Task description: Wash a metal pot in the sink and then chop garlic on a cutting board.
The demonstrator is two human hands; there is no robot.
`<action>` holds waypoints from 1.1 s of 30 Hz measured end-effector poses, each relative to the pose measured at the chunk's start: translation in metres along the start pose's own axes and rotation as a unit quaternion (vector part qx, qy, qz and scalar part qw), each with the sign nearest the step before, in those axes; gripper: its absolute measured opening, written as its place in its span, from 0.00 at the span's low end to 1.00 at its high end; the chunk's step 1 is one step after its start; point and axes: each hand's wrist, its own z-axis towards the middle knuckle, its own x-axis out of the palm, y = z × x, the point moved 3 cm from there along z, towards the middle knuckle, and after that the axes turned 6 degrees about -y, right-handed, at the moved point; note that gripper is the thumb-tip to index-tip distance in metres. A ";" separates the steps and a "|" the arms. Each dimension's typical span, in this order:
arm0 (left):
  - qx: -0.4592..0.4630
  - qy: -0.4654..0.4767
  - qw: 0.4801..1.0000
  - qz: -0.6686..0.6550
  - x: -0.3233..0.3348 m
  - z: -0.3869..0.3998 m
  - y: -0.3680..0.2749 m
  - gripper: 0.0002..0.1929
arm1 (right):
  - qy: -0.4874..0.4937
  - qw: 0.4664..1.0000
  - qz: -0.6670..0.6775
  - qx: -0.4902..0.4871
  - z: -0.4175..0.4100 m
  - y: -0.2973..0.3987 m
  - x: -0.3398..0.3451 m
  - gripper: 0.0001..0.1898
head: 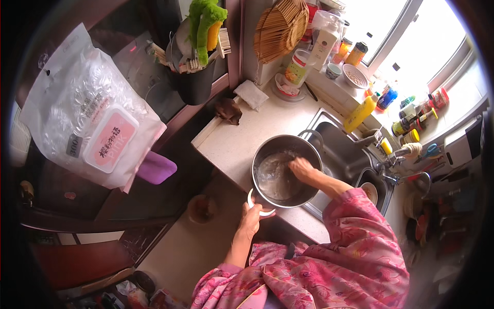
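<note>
A deep stainless steel pot [285, 202] stands over the counter beside the sink, its inside wet and streaked with something cloudy. By its near loop handle [267, 213], which shines white in the light, my left hand [251, 219] grips the pot. The far handle [315, 136] points towards the sink basin. My right hand [303, 169] reaches over the rim into the pot, fingers curled down near the inner wall. Whether those fingers hold anything is hidden.
Right of the pot is a double steel sink [343, 154] with a faucet [386, 174] and a bowl [369, 193] in the smaller basin. A yellow bottle [361, 114] stands behind. At left hang a tissue pack [88, 116] and a black holder [193, 85] with brushes.
</note>
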 end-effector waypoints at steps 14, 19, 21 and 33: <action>0.013 -0.007 1.000 0.021 0.014 -0.007 -0.010 0.35 | -0.010 0.997 -0.024 -0.069 -0.022 0.020 0.008 0.09; 0.001 0.009 0.997 0.072 0.028 -0.013 -0.018 0.35 | -0.074 0.913 0.372 -0.148 0.018 0.094 -0.022 0.08; -0.030 0.016 0.996 0.080 0.025 -0.012 -0.014 0.36 | -0.279 0.865 0.418 0.015 0.054 0.076 -0.024 0.14; -0.011 0.004 0.999 0.042 0.019 -0.013 -0.007 0.38 | 0.186 0.929 0.284 -0.150 -0.019 0.063 -0.006 0.16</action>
